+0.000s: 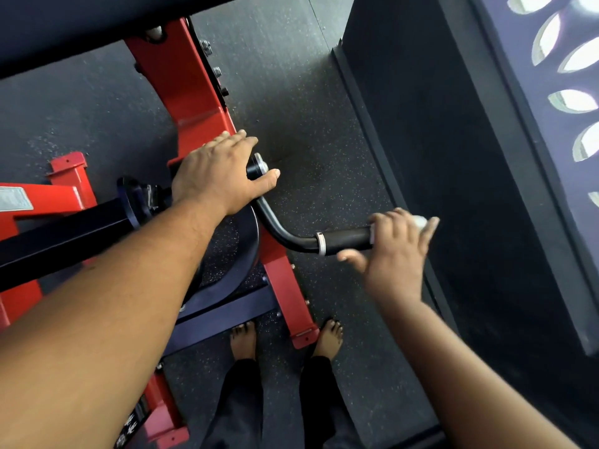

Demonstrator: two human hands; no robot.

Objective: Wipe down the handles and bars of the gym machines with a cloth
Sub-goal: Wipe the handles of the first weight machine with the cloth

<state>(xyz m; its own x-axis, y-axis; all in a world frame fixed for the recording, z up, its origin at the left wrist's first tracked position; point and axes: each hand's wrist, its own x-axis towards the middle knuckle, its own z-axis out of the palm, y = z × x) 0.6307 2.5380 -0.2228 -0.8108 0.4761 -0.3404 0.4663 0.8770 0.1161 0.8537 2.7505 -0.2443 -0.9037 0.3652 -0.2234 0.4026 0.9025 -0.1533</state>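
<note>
The machine frame (191,102) looks like steel with a glossy red paint coat, fastened with bare metal bolts (205,46). The bent handle bar (275,230) is smooth black metal with a soft sheen; its grip (346,238) looks like matt black rubber or foam, ringed by a bright metal collar (321,244). The weight plate (240,251) appears dark and semi-glossy. The floor (311,150) is matt speckled rubber, rough-grained. The white cloth (419,222) looks soft.

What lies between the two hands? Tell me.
Head view: the curved black bar and its grip span from the left hand to the right hand.
</note>
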